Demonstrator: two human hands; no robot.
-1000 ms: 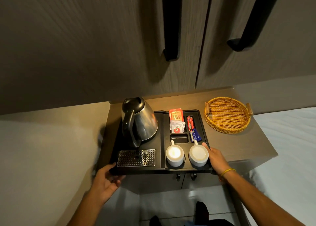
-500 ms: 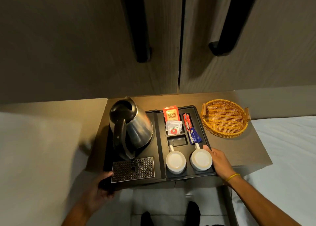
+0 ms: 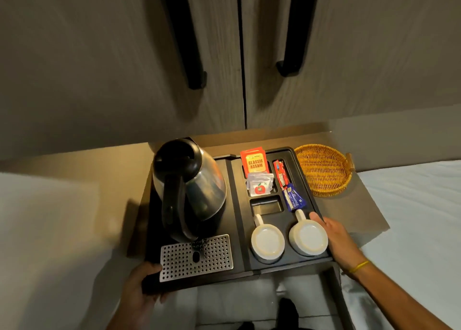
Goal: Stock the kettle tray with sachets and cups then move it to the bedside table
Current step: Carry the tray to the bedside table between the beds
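The black kettle tray (image 3: 238,230) is held up over the front of a brown side table (image 3: 361,212). My left hand (image 3: 139,287) grips its near left corner and my right hand (image 3: 334,237) grips its right edge. On the tray stand a steel kettle (image 3: 197,187), a perforated metal drip plate (image 3: 197,257) and two white cups (image 3: 267,241) (image 3: 308,238) turned upside down. An orange tea sachet (image 3: 254,161), white sachets (image 3: 259,183), red sticks (image 3: 280,173) and a blue sachet (image 3: 294,200) fill the rear compartments. One small compartment (image 3: 267,206) is bare.
A woven wicker basket (image 3: 323,170) sits on the table just right of the tray. Wardrobe doors with long black handles (image 3: 290,42) rise behind. White bedding (image 3: 419,205) lies to the right and a pale surface (image 3: 50,217) to the left. Floor shows below the tray.
The tray has come towards me and up off the table, its near edge now past the table's front. My left hand has closed under the near left corner.
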